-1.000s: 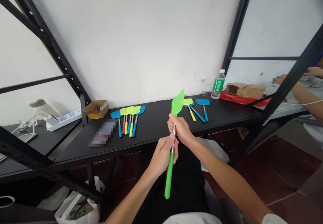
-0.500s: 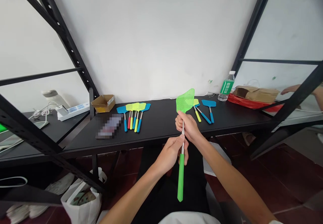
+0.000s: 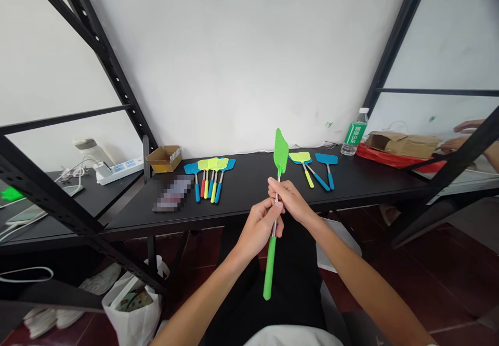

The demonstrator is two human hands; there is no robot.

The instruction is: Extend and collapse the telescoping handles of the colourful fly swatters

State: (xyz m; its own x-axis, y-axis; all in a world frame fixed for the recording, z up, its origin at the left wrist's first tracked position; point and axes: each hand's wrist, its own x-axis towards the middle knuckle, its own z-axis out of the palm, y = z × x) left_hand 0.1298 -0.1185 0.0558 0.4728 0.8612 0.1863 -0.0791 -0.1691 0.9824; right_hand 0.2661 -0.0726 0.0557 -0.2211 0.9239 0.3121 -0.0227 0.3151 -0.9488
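Observation:
Over my lap, both hands grip a green fly swatter [image 3: 281, 151] with a perforated head, a metal shaft and a green handle. My left hand [image 3: 260, 227] is closed round the lower shaft, just above the handle. Higher up, my right hand [image 3: 287, 195] pinches the shaft near the head. The head is turned partly edge-on and points up. On the black table, a row of blue and yellow-green fly swatters [image 3: 212, 165] lies to the left, one with a red handle. To the right lie a yellow-green swatter [image 3: 306, 169] and blue swatters [image 3: 328, 167].
A small open cardboard box [image 3: 166, 160] and a blurred flat item [image 3: 174, 193] sit at the table's left. A water bottle [image 3: 354, 133] stands at the back right, beside a brown box [image 3: 405, 144] on red plastic. Another person's hand [image 3: 465, 135] shows at far right.
The swatter has been twisted about its shaft: its head faced me broadly half a second ago and is turned partly edge-on now. My hands have come closer together. The view has shifted slightly.

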